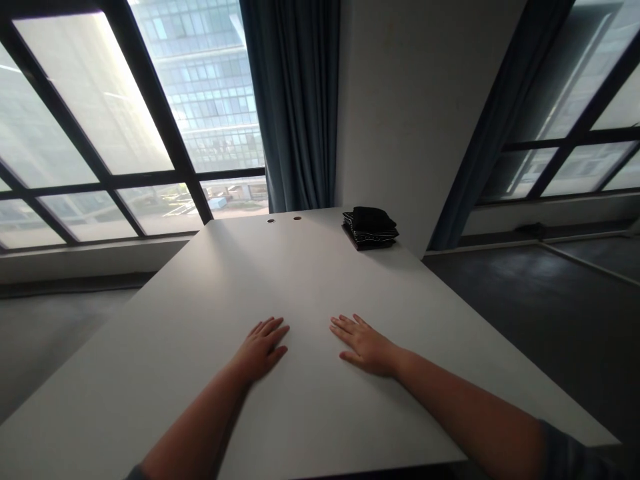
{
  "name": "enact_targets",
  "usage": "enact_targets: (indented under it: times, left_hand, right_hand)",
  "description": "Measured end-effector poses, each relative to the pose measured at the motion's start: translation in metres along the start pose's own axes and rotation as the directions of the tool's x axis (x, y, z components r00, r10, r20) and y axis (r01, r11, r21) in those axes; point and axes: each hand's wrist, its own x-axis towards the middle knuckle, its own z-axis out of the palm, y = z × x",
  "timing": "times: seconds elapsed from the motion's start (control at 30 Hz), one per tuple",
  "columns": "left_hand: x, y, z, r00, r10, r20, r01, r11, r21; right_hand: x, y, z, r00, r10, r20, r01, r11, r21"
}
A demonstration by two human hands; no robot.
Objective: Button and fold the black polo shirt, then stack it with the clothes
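My left hand (261, 350) lies palm down on the white table (300, 420), its fingers stretched out and a little apart. Across from it, my right hand (364, 345) rests flat on the same surface, fingers spread and pointing inward. Neither hand holds anything, and a gap of bare tabletop separates them. Beyond my right hand, near the table's far right corner, sits a stack of folded black cloth (370, 228) with thin white lines along its layers. The stack is out of contact with both hands.
Two round holes, a left one (271, 221) and a right one (297, 218), pierce the table near its far edge. Behind stand a dark blue curtain (303, 107) and a pale wall (410, 100). Large windows are on both sides, with grey floor (540, 300) at the right.
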Motion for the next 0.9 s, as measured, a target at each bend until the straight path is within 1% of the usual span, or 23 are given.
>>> enact_targets:
  times: [0.07, 0.13, 0.37, 0.67, 0.9]
  left_hand:
    - [0.0023, -0.0019, 0.0004, 0.999, -0.023, 0.037, 0.022, 0.999, 0.024]
    - [0.0039, -0.0029, 0.0008, 0.998, -0.035, 0.051, 0.034, 0.999, 0.035]
    - [0.0017, -0.0012, 0.0031, 0.996, -0.068, 0.051, 0.065, 0.996, 0.06]
    - [0.0019, -0.0035, 0.0027, 0.998, -0.052, 0.044, 0.049, 0.996, 0.07]
    - [0.0013, -0.0039, 0.0023, 0.999, -0.043, 0.027, 0.042, 0.998, 0.051]
  right_hand:
    - [0.0027, -0.0004, -0.0009, 1.0, 0.012, -0.001, -0.012, 1.0, -0.002]
    - [0.0048, -0.0005, -0.0028, 1.0, 0.021, 0.0, -0.021, 1.0, -0.002]
    - [0.0045, -0.0019, -0.0047, 1.0, 0.021, -0.017, -0.021, 1.0, 0.011]
    - [0.0028, -0.0055, -0.0081, 0.999, 0.034, -0.026, -0.034, 0.999, 0.018]
    - [0.0049, -0.0038, -0.0067, 0.999, 0.034, -0.039, -0.033, 0.999, 0.021]
